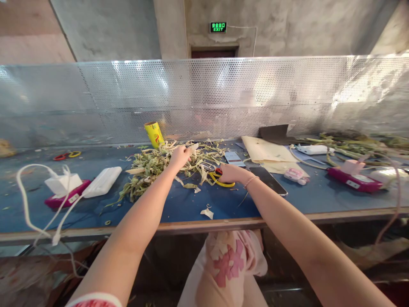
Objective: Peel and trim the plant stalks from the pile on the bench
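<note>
In the head view, taking the frame as a clock, we've got a dried plant pile (145, 164) spread around nine o'clock, and the work looks like picking through and trimming it. The left hand (180, 157) is over the pile, fingers drawn in beside a pale scrap (194, 147); whether they pinch it, I can't tell! At four o'clock, the right hand (231, 174) has its fingers curled around the scissors (223, 184), blades angled toward the stems. Any next snip calls for a steadied stem and left fingertips clear of the blades.
</note>
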Tool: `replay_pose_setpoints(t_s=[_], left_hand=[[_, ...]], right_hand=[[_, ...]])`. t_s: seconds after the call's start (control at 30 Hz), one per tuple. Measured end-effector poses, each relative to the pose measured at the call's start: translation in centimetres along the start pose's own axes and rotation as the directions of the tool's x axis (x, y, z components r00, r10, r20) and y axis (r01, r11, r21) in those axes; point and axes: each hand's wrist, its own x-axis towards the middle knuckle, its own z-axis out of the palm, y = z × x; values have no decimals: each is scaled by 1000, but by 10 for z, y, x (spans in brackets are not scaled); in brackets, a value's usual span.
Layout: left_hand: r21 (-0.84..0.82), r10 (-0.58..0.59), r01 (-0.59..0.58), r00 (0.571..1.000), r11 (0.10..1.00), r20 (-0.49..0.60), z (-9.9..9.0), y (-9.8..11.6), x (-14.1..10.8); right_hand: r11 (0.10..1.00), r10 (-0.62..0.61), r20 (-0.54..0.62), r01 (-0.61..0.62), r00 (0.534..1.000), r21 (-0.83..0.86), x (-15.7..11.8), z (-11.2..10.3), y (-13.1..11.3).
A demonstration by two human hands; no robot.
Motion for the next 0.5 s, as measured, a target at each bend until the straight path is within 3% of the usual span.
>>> replay_pose_setpoints(t_s=[0.2, 0.5], left_hand=[[14, 54, -54, 997, 998, -46, -2, -7, 1], [-197, -52, 58, 998, 979, 32, -8, -4, 2]], right_hand=[[1000, 14, -52, -15, 999, -8, 2, 2, -4], [987, 132, -196, -110, 972, 118, 6, 3, 3]])
